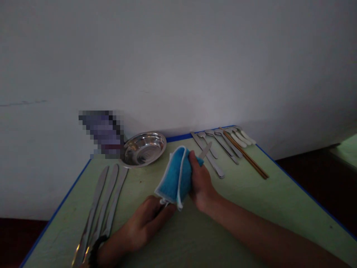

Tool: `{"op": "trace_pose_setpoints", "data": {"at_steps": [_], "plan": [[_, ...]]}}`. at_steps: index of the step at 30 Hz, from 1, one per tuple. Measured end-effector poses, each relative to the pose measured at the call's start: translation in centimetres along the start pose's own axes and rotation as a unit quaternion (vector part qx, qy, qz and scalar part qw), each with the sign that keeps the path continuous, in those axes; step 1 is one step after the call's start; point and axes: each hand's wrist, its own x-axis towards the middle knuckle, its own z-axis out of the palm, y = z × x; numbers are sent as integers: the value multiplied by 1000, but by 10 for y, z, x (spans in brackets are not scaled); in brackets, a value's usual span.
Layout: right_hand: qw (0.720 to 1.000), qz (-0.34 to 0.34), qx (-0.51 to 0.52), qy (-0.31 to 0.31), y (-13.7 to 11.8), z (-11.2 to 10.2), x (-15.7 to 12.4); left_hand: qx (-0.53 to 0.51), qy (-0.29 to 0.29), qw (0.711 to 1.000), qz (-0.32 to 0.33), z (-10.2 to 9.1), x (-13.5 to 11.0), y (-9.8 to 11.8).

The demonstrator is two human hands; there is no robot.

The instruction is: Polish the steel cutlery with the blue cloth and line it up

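Observation:
My right hand (201, 183) is closed round a folded blue cloth (174, 175) with a white edge. The cloth is wrapped about a table knife. The knife's blade tip (205, 150) sticks out past the cloth toward the far side. Closer to me, my left hand (145, 223) is closed on the knife's handle, which is mostly hidden under the cloth and fingers. Both hands are above the middle of the pale green table (251, 208).
Three table knives (104, 203) lie side by side at the left. A shiny steel bowl (144, 148) stands at the back by the wall. At the back right lie several spoons and knives (220, 147) and a pair of wooden chopsticks (245, 154). The table has a blue rim.

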Motion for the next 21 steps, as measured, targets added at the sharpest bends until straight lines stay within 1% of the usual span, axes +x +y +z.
{"op": "trace_pose_setpoints", "data": {"at_steps": [2,3,4,6,8,10,12,14,16,17,19,20,21], "plan": [[1000,-12,9,-12,-11,1,2,-11,-12,1000,-7,-1,0,3],[1000,-15,15,-7,-19,0,4,-18,-23,999,-14,-1,-1,4],[999,-22,26,4,-28,0,6,-29,-39,999,-21,-2,-1,5],[999,-11,39,5,-44,-1,9,-65,-77,994,-31,-2,-1,7],[999,-10,50,-2,-54,-1,9,-107,-115,987,-24,-2,-1,6],[998,-16,55,-5,-53,0,5,-134,-140,981,-12,-1,0,6],[999,-15,52,2,-41,1,-1,-139,-142,980,-21,0,1,5],[999,6,40,12,-24,3,-8,-147,-128,979,-50,1,0,6],[999,51,17,0,-11,4,-14,-171,-115,976,-68,2,0,8],[998,57,9,-4,-8,5,-15,-182,-111,974,-73,2,0,9],[999,38,7,-29,-10,5,-13,-186,-108,974,-76,1,1,10],[999,17,13,-34,-16,4,-10,-179,-110,975,-74,1,1,11],[999,6,18,-26,-23,3,-6,-173,-115,976,-70,1,2,11]]}}
